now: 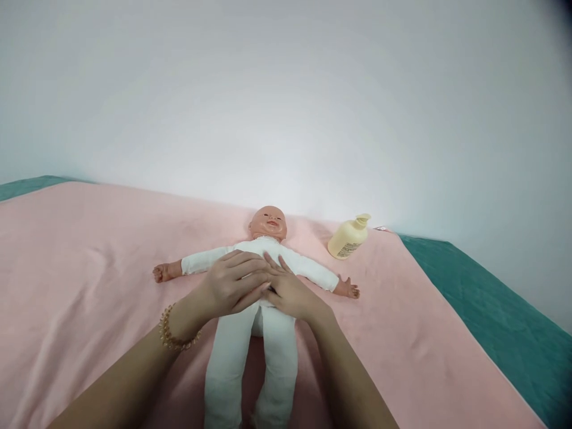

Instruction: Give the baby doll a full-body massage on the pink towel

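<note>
- Left hand (pixel 235 281): fingers extended in an unclenched grip, overlapping the right's at the doll's torso.
- Right hand (pixel 289 290): likewise unclenched, fingers spread.
- Doll (pixel 277 328): face up on the pink sheet (pixel 111 298), arms outstretched.
- Bottle (pixel 346 240): beyond one doll arm.

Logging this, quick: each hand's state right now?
Left hand: open, overlapping the right hand, no held object visible.
Right hand: open, over the doll's torso.

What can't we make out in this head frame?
All head view:
- Doll's belly: hidden under the left hand and right hand.
- Some right-hand fingers: partly covered by the left hand.
- Lower ends of the doll's legs: cut off by the bottom edge.
- Pump bottle lettering: too small to read.
</note>
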Action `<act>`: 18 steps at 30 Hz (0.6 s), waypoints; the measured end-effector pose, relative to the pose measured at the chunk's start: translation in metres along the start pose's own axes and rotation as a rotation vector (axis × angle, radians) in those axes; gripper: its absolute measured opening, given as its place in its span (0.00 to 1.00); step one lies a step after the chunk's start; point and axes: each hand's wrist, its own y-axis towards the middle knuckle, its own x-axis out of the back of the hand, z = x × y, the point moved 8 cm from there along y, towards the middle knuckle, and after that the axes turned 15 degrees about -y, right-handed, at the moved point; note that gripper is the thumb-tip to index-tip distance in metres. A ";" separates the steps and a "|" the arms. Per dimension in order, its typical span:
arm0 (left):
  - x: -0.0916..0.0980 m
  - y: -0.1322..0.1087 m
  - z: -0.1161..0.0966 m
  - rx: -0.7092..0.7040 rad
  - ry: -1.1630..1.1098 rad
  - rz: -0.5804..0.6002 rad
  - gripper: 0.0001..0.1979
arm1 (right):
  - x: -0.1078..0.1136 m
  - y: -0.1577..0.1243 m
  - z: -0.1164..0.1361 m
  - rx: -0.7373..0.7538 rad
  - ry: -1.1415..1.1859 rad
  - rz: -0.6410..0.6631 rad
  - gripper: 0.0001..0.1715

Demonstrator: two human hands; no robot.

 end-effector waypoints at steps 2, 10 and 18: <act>-0.003 -0.001 0.001 0.004 -0.022 0.004 0.06 | -0.006 0.002 -0.014 -0.073 -0.040 0.025 0.32; -0.014 -0.004 0.008 0.124 -0.264 0.114 0.08 | -0.003 -0.007 -0.048 -0.334 -0.114 0.090 0.42; -0.047 -0.025 0.028 0.372 -0.389 0.415 0.14 | 0.004 -0.019 -0.062 -0.418 -0.248 0.088 0.37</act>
